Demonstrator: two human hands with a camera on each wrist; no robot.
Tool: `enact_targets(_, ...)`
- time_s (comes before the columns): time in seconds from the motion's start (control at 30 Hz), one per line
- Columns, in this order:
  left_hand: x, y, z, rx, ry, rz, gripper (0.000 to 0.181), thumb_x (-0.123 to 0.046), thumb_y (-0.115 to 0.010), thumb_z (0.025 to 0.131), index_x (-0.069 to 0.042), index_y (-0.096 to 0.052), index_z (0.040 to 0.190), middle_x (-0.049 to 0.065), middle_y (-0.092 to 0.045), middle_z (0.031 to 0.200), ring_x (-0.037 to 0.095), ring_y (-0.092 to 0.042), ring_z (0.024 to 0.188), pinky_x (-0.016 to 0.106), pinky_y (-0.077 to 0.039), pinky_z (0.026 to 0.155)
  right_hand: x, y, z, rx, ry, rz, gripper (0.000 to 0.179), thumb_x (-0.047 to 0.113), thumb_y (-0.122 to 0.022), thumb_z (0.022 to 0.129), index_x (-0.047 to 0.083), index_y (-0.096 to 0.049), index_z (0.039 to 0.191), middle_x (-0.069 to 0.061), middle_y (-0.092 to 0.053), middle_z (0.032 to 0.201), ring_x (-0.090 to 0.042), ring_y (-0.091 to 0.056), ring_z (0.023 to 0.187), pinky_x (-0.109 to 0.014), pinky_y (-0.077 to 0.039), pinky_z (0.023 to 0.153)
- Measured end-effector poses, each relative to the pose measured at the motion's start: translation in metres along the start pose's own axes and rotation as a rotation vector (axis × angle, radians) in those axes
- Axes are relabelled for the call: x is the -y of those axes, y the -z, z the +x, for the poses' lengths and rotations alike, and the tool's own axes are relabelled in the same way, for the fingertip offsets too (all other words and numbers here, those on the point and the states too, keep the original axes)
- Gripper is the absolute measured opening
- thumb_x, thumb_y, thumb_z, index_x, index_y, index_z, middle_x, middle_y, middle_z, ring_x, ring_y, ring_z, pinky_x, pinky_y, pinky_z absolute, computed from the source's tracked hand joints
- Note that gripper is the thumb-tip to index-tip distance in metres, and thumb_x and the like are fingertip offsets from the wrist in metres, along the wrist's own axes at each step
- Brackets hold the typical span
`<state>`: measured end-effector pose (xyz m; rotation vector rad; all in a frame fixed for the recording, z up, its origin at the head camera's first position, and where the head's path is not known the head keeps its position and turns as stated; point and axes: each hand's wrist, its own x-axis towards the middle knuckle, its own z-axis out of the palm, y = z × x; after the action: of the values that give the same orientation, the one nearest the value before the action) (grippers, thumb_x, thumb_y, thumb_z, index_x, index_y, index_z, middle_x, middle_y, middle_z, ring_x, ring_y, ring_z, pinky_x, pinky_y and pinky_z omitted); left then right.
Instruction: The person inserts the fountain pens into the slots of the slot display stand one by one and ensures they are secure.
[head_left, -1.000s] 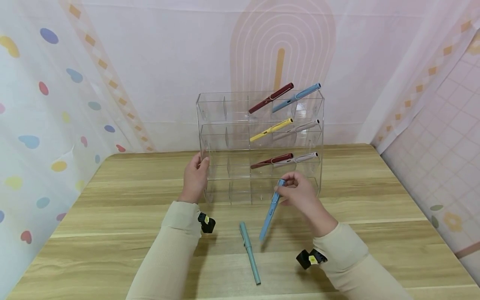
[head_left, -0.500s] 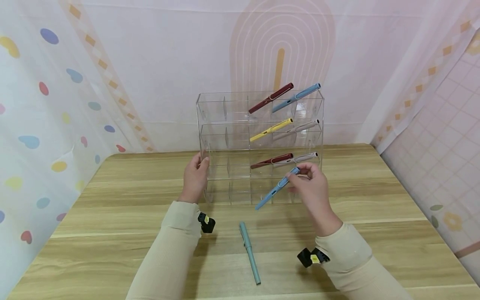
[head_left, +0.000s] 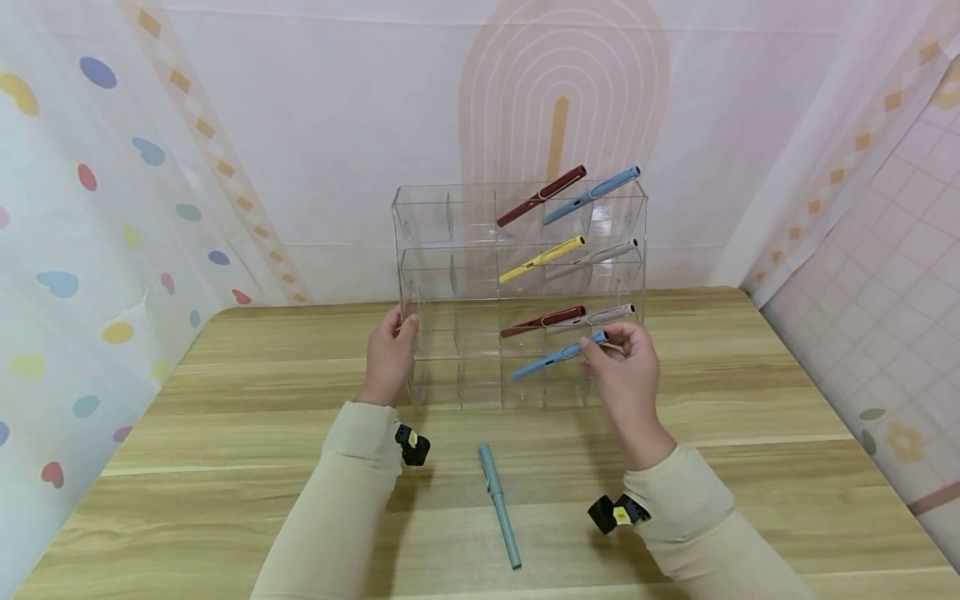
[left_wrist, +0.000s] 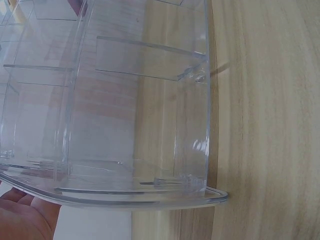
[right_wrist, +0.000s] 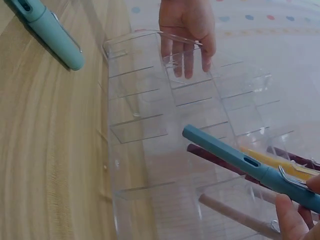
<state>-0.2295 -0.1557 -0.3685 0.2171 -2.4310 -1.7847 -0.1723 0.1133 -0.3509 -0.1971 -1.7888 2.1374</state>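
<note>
In the head view, my right hand (head_left: 628,375) pinches a light blue fountain pen (head_left: 558,358) by its capped end. The pen slants in front of the lowest tier of a clear acrylic pen rack (head_left: 457,359); whether it touches the rack I cannot tell. My left hand (head_left: 389,354) grips the rack's left side panel, thumb at the front edge; the left wrist view shows part of that hand (left_wrist: 30,215) beside the panel. On the wooden table (head_left: 247,467), nearer me, lies a teal fountain pen (head_left: 498,504).
Leaning in the rack's right half are a dark red pen (head_left: 542,197) and a blue pen (head_left: 592,196) on top, a yellow pen (head_left: 542,260) and a grey pen (head_left: 600,257) below, then another dark red pen (head_left: 543,322) and grey pen (head_left: 611,314). A patterned curtain (head_left: 337,125) hangs behind.
My right hand has raised the light blue pen and tilted it from steep to a shallow slant, bringing it in front of the lowest tier. My left hand stays on the rack.
</note>
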Motion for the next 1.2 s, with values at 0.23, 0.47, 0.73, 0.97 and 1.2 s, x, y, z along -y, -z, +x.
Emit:
enact_targets(0.23,0.000,0.001,0.000,-0.010,-0.014,0.000,0.043,-0.025,-0.040,0.105,-0.011,-0.043,0.145,0.014,-0.047,0.143,0.030,-0.043,0.130,0.050,-0.037,0.105,-0.009,-0.003,0.000,-0.019,-0.011,-0.014,0.023,-0.009,-0.064,0.085,0.000,-0.047,0.098,-0.003,-0.049,0.092,-0.003,-0.058,0.071,-0.017,-0.052,0.059)
enact_targets(0.47,-0.001,0.000,-0.001,-0.008,-0.018,0.005,0.044,-0.026,-0.039,0.105,-0.011,-0.042,0.146,0.014,-0.046,0.144,0.030,-0.042,0.131,0.049,-0.037,0.106,-0.022,-0.006,-0.001,-0.016,-0.003,-0.052,0.022,-0.009,-0.063,0.085,0.001,-0.047,0.095,-0.004,-0.049,0.091,-0.002,-0.059,0.072,-0.017,-0.052,0.061)
enact_targets(0.73,0.000,0.000,0.001,-0.007,0.001,-0.004,0.044,-0.025,-0.040,0.105,-0.011,-0.041,0.147,0.013,-0.045,0.146,0.029,-0.042,0.131,0.047,-0.037,0.106,-0.033,-0.011,-0.001,-0.030,0.023,-0.094,0.021,-0.011,-0.064,0.083,-0.001,-0.048,0.094,-0.005,-0.051,0.090,-0.002,-0.059,0.069,-0.016,-0.050,0.059)
enact_targets(0.97,0.000,0.001,0.000,-0.004,-0.005,-0.001,0.044,-0.025,-0.039,0.105,-0.011,-0.041,0.146,0.013,-0.045,0.146,0.030,-0.041,0.132,0.048,-0.036,0.106,-0.040,-0.011,-0.002,-0.018,0.057,-0.116,0.021,-0.012,-0.064,0.083,-0.007,-0.048,0.096,-0.006,-0.051,0.088,-0.002,-0.059,0.066,-0.016,-0.051,0.059)
enact_targets(1.2,0.000,0.001,0.001,-0.005,-0.012,-0.007,0.043,-0.025,-0.040,0.105,-0.010,-0.043,0.145,0.013,-0.046,0.145,0.030,-0.042,0.131,0.048,-0.037,0.106,-0.043,-0.012,-0.005,-0.005,0.026,-0.125,0.021,-0.010,-0.064,0.084,-0.002,-0.048,0.094,-0.005,-0.051,0.090,-0.005,-0.057,0.073,-0.015,-0.049,0.061)
